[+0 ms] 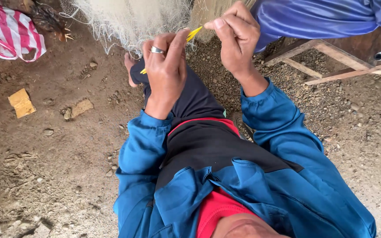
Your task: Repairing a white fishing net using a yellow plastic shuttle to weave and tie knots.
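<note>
My left hand, a ring on one finger, is closed around a slim yellow netting needle whose tip pokes out toward the net. My right hand pinches the pale fishing net right next to the needle's tip. The net hangs in a whitish bundle at the top of the view, above my knees. I wear a blue jacket with long sleeves and dark trousers, and my bare foot rests on the dirt below the net.
Bare dirt and gravel ground lies all around. A red-and-white striped bag sits top left beside a chicken. Flat yellowish scraps lie left. A wooden bench frame under blue cloth stands top right.
</note>
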